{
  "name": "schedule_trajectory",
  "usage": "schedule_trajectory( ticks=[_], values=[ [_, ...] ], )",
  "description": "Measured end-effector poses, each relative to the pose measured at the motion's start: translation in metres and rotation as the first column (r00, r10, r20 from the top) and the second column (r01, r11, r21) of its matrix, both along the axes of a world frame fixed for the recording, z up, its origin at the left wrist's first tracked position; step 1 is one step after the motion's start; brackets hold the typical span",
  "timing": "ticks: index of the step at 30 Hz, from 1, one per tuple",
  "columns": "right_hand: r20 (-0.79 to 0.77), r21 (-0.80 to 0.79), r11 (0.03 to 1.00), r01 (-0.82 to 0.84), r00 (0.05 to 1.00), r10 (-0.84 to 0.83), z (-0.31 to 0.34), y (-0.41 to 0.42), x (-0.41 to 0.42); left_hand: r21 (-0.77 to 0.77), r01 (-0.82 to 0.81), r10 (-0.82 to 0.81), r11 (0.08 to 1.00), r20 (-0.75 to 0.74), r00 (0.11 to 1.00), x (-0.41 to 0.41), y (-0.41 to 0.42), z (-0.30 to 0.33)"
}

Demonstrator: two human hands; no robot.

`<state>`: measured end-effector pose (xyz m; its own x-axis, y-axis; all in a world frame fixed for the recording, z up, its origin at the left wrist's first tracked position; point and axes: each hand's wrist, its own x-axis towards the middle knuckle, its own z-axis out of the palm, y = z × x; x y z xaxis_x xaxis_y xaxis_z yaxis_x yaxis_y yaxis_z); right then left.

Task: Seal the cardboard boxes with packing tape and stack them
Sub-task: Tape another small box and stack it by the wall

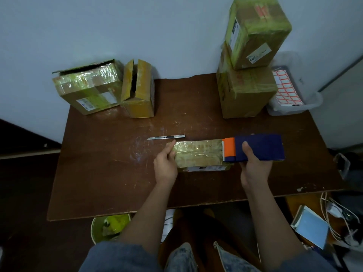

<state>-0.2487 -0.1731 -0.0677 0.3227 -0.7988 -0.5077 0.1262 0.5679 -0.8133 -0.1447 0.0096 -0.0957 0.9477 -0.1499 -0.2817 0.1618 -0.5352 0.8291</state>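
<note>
- Clearly the box [198, 154] lies flat on the table [110, 173] right in front of the person, where both hands reach it without stretching.
- Left hand [166, 166] is at the box's left end, fingers curled against that edge with the thumb on top; it looks to be pinning down the start of the tape so the strip has an anchor.
- Right hand [255, 169] grips the dispenser [255, 148] at the box's right end, thumb on its blue top and fingers wrapped below. Its orange toothed edge sits on the box top, probably ready to cut the strip.
- Glossy tape already covers the box top between the two hands, so this seam seems nearly sealed.
- A knife [166, 137] lies just beyond the box, close by as a spare cutter.
- Beyond and right of the box, two taped boxes form the stack [249, 61] against the wall, likely where this one goes.
- Beyond and left of the box, two boxes with open flaps [110, 87] wait, kept apart from the stack.
</note>
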Motion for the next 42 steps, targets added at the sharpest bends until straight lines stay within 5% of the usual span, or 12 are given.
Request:
schedule_trajectory(
  ticks=[3,6,9,14,17,21,24,35,39,42],
  values=[
    [-0.001,0.002,1.000,-0.017,1.000,0.017,-0.002,-0.001,0.000,0.111,0.037,-0.044,0.993,0.058,0.997,-0.002,-0.007,-0.001],
    [-0.008,0.002,1.000,-0.026,1.000,0.026,0.000,-0.002,-0.001,0.400,0.102,-0.190,0.911,0.185,0.964,-0.005,-0.015,0.000],
    [-0.009,0.009,0.999,-0.033,0.999,0.033,-0.001,-0.004,-0.002,0.456,0.207,-0.369,0.865,0.301,0.879,-0.009,-0.024,0.001],
    [-0.022,0.014,0.999,-0.042,0.999,0.042,-0.004,-0.006,-0.001,0.681,0.380,-0.616,0.626,0.133,0.776,-0.020,-0.026,-0.017],
    [-0.010,0.019,0.999,-0.037,0.999,0.037,-0.003,-0.007,0.001,0.720,0.411,-0.672,0.560,0.104,0.733,-0.017,-0.023,-0.016],
    [0.003,0.027,0.999,-0.036,0.999,0.036,-0.004,-0.008,0.000,0.687,0.582,-0.839,0.435,0.075,0.539,-0.010,-0.008,-0.013],
    [0.006,0.024,0.999,-0.039,0.999,0.039,-0.004,-0.008,0.001,0.561,0.670,-0.846,0.487,0.113,0.521,-0.007,0.000,-0.009],
    [-0.003,0.028,0.997,-0.067,0.998,0.067,-0.007,-0.010,0.001,0.675,0.620,-0.896,0.400,0.143,0.421,-0.019,-0.005,-0.014],
    [-0.001,0.026,0.997,-0.070,0.998,0.070,-0.005,-0.010,0.000,0.512,0.686,-0.848,0.517,0.198,0.492,-0.038,-0.013,-0.019],
    [-0.004,0.020,0.997,-0.073,0.997,0.073,-0.005,-0.010,0.000,0.562,0.649,-0.843,0.513,0.186,0.505,-0.047,-0.022,-0.020]
  ],
)
